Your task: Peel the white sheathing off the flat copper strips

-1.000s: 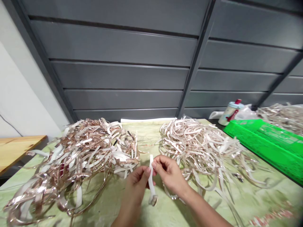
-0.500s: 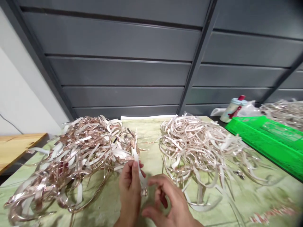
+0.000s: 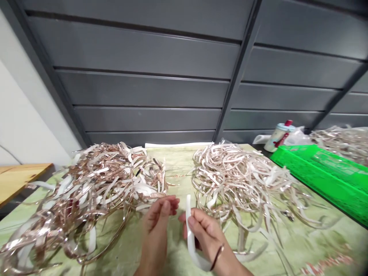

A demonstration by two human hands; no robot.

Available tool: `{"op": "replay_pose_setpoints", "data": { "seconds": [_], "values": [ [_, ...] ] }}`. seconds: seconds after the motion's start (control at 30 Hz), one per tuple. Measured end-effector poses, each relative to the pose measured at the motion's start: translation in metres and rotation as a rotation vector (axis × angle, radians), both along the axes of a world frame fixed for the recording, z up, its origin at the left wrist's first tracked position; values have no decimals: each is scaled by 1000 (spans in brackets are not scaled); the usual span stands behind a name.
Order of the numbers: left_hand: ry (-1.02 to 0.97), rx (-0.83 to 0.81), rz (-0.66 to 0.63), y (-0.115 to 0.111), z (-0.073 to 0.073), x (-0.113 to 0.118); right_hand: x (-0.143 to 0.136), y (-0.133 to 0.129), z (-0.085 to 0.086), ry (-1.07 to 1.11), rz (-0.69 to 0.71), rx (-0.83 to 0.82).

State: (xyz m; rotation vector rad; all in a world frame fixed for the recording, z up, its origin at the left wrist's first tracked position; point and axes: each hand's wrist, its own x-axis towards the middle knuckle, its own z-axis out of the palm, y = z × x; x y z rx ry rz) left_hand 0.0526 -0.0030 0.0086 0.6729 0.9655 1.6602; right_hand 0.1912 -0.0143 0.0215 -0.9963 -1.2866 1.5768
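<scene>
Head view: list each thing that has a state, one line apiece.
right hand: grip shut on white strip
white strip: curved, upper end upright, pinched by right hand
left hand: grip open, holds nothing, at the left pile's edge
left pile: heaped, tangled, rose-gold and white
right pile: heaped, tangled, paler
green crate: lies flat
cup: upright, lid on

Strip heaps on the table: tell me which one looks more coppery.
The left heap, beside the left hand: it glints rose-copper, while the heap on the right looks paler, mostly cream-white.
</scene>
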Motion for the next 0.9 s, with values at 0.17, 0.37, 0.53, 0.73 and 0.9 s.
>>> {"op": "replay_pose_setpoints", "data": {
  "seconds": [0.17,0.37,0.53,0.73,0.9],
  "values": [
    [117,-13,-156,-6,1,5,-16,-8,-2,-158,-17,39],
    [138,-69,-100,-5,1,7,-24,-4,-13,-262,-79,223],
    [165,-118,-37,-5,2,9,-28,-4,-23,-332,-91,338],
    [101,-146,-8,-5,5,10,-28,-5,-32,-472,-116,537],
    [26,-134,-22,-4,3,10,-29,-7,-38,-479,-125,607]
  ]
}}
